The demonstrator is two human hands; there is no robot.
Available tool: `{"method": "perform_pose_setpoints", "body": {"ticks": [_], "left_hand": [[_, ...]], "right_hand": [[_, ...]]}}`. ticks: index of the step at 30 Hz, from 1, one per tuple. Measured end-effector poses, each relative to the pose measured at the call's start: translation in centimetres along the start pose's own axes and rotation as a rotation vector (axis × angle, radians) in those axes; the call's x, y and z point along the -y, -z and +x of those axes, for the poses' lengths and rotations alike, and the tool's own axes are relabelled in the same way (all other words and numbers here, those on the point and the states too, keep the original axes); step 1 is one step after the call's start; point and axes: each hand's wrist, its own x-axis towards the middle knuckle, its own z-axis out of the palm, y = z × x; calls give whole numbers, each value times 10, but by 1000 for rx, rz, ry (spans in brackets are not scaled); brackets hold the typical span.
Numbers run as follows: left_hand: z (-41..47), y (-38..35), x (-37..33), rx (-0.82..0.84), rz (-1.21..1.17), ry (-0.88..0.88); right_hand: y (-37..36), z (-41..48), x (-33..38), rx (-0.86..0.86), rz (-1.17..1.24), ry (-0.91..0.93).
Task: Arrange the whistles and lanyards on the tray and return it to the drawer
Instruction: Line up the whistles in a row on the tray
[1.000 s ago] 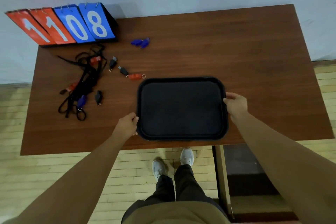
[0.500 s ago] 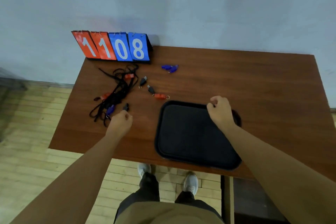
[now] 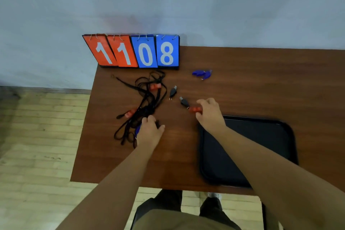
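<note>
On the wooden table (image 3: 261, 84), just off the far left corner of the black tray (image 3: 270, 136), the right hand (image 3: 210, 115) has a red whistle (image 3: 195, 109) pinched between thumb and fingertips, low against the tabletop. A black whistle (image 3: 184, 101) lies right at its far end, and a second black whistle (image 3: 173, 91) sits a little further back. The left hand (image 3: 150, 131) is down at the near end of a tangle of black lanyards (image 3: 149, 99), fingers curled over a small dark whistle (image 3: 158, 123); from where I stand I can't tell whether it actually has hold of it. A blue whistle (image 3: 138, 130) peeks out beside that hand, and two more red whistles (image 3: 155, 86) are caught up in the cords. A pair of blue whistles (image 3: 202, 74) lies well apart, further back. The tray sits at the near edge with the right forearm crossing over it. At the table's far left corner, against the wall, stands a flip scoreboard (image 3: 138, 52) reading 11 and 08
</note>
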Motion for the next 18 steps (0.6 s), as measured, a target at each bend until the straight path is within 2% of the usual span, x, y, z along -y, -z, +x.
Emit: {"method": "perform_pose_setpoints", "body": {"ticks": [6,10,12,18], "left_hand": [[22,-2,12,76,86,-100],[23,-3,15,80,-62,-159],[20,-2,17,86,-180,-149],[9,1,7,226,-633,-74]], "right_hand": [[-21,17,4,-9,-274,36],[-28,15,1,-57,-319,87],[-25,10,5,-77,-160,53],[4,-32,12,-64,871,-335]]}}
